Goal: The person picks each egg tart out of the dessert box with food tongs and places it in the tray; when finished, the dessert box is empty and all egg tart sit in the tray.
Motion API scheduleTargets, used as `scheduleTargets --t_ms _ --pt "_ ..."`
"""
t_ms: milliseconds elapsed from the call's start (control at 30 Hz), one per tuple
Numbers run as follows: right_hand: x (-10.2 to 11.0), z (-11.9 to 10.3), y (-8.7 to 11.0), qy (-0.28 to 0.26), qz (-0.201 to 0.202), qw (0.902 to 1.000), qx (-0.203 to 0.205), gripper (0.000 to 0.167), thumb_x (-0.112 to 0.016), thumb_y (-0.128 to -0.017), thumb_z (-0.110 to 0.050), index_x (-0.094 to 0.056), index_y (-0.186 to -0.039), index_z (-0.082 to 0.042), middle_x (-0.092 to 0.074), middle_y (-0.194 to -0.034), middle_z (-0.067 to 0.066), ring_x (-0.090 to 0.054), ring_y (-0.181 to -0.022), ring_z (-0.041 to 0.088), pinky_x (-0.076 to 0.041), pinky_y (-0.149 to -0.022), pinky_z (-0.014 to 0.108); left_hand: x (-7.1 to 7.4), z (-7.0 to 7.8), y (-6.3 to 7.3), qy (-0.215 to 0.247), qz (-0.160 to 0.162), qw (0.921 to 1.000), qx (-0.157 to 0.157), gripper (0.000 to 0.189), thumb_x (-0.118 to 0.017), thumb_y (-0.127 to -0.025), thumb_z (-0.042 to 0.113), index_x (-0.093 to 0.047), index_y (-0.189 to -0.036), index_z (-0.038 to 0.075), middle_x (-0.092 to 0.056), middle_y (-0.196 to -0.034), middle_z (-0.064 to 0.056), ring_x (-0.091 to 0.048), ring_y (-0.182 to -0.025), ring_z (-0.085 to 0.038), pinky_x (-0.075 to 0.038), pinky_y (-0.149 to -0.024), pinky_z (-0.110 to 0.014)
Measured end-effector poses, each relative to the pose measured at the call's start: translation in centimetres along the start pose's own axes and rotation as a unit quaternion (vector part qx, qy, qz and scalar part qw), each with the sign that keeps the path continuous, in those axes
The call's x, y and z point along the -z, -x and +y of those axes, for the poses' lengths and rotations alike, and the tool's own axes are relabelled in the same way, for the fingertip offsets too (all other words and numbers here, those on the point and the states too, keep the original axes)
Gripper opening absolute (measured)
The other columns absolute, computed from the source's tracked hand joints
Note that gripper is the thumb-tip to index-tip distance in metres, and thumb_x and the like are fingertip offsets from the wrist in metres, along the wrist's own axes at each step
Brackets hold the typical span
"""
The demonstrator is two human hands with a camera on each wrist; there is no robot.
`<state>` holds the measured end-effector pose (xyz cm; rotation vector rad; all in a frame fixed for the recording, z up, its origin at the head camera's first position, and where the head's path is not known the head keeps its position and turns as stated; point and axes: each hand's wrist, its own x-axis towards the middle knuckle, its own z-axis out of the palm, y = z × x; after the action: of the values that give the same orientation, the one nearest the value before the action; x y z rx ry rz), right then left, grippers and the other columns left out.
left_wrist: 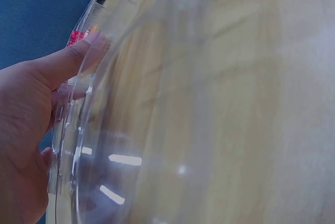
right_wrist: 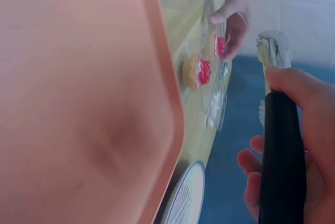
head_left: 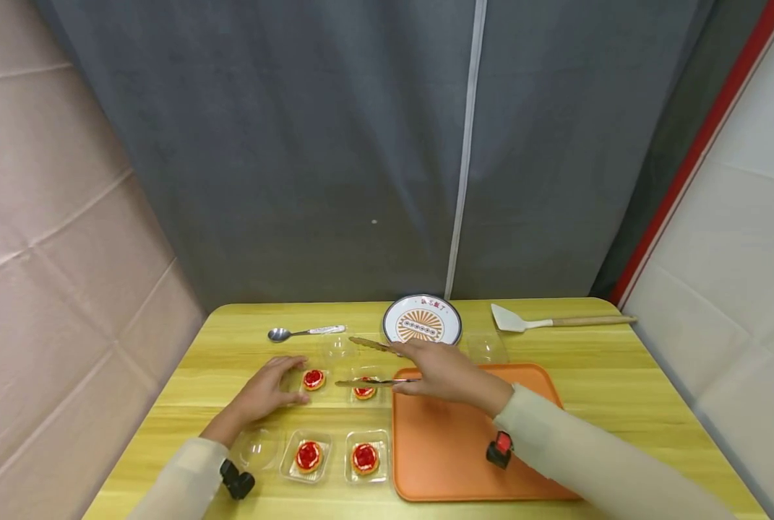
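My left hand (head_left: 271, 390) grips the far-left clear plastic box (left_wrist: 63, 145), thumb and fingers on opposite sides of it. A small tart with a red top (head_left: 314, 380) sits in that box. Tongs (head_left: 372, 382) are in my right hand (head_left: 441, 371), their two arms spread wide with nothing between the tips. One arm passes in view over the far-right tart (head_left: 363, 392); the right wrist view shows the tongs' black handle (right_wrist: 282, 156) along the palm. Nearer me, two more tarts, a left one (head_left: 308, 456) and a right one (head_left: 365, 458), sit in uncovered clear boxes.
An orange tray (head_left: 465, 462) lies under my right forearm. Behind it are a patterned plate (head_left: 452, 318) and a clear lid (head_left: 487, 349). A spoon (head_left: 282, 334) lies back left, a white spatula (head_left: 510, 319) back right. Another clear lid (head_left: 259, 449) is beside my left wrist.
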<state>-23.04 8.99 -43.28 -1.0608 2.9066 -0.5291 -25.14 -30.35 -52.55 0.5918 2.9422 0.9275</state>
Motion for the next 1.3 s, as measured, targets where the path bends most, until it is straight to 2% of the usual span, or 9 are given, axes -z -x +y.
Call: scheduleTargets --t_ms 67,167,400,500,767,1000,1300 --pt "-0.3 -0.7 -1.4 0.009 -0.010 0.9999 0.007 0.073 -0.074 -0.092 -0.052 -0.052 -0.152 -0.018 -0.060 -0.147 0.006 -0.060 -0.131 0.026 -0.055 -0.101 0.051 0.0 0.0 0.0 0.000 -0.001 1.0000 -0.003 0.085 -0.089 -0.078 0.045 -0.056 -0.146 0.008 -0.064 -0.136 -0.005 -0.050 -0.137 -0.036 -0.039 -0.115 -0.061" --pt "-0.9 -1.8 -3.3 0.033 -0.028 0.9990 0.009 0.073 -0.074 -0.092 -0.052 -0.051 -0.153 -0.019 -0.061 -0.146 0.004 -0.061 -0.130 0.023 -0.057 -0.099 0.047 0.1 0.1 0.0 -0.002 -0.002 1.0000 -0.007 0.085 -0.089 -0.078 0.045 -0.056 -0.146 0.007 -0.064 -0.136 -0.006 -0.050 -0.137 -0.036 -0.039 -0.115 -0.061" --pt "-2.4 -3.7 -6.6 0.114 -0.054 0.9920 0.008 0.071 -0.071 -0.092 -0.057 -0.052 -0.153 -0.027 -0.066 -0.139 -0.003 -0.069 -0.112 0.019 -0.062 -0.075 0.040 0.3 0.4 0.1 0.006 -0.006 1.0000 -0.004 0.085 -0.089 -0.078 0.043 -0.055 -0.147 0.007 -0.065 -0.136 -0.006 -0.049 -0.137 -0.037 -0.038 -0.115 -0.063" --pt "-2.9 -4.3 -7.5 0.145 -0.057 0.9876 0.017 0.068 -0.071 -0.093 -0.056 -0.053 -0.152 -0.028 -0.068 -0.136 -0.005 -0.070 -0.108 0.017 -0.062 -0.070 0.037 0.3 0.4 0.2 0.004 -0.009 0.9999 0.000 0.086 -0.088 -0.078 0.046 -0.055 -0.147 0.008 -0.064 -0.137 -0.006 -0.049 -0.138 -0.037 -0.038 -0.115 -0.063" --pt "-3.7 -5.6 -8.8 0.192 -0.069 0.9785 0.028 0.057 -0.070 -0.095 -0.052 -0.058 -0.147 -0.031 -0.072 -0.123 -0.008 -0.070 -0.107 0.012 -0.062 -0.074 0.035 0.3 0.3 0.2 -0.001 -0.011 0.9999 0.009 0.087 -0.088 -0.078 0.048 -0.055 -0.147 0.006 -0.062 -0.140 -0.010 -0.048 -0.139 -0.038 -0.037 -0.116 -0.063" --pt "-4.3 -5.8 -9.1 0.214 -0.067 0.9737 0.038 0.048 -0.071 -0.095 -0.049 -0.065 -0.138 -0.032 -0.074 -0.103 -0.009 -0.071 -0.094 0.010 -0.060 -0.069 0.034 0.4 0.5 0.4 0.006 -0.010 0.9999 0.008 0.085 -0.089 -0.078 0.045 -0.056 -0.146 0.005 -0.059 -0.143 -0.014 -0.048 -0.138 -0.040 -0.038 -0.115 -0.065" --pt "-4.2 -6.0 -9.4 0.177 -0.075 0.9806 0.040 0.042 -0.071 -0.096 -0.047 -0.067 -0.136 -0.034 -0.076 -0.113 -0.009 -0.072 -0.096 0.012 -0.060 -0.069 0.035 0.5 0.4 0.3 0.009 -0.016 0.9997 0.014 0.089 -0.088 -0.078 0.047 -0.054 -0.148 0.005 -0.056 -0.147 -0.017 -0.046 -0.140 -0.042 -0.036 -0.115 -0.066"
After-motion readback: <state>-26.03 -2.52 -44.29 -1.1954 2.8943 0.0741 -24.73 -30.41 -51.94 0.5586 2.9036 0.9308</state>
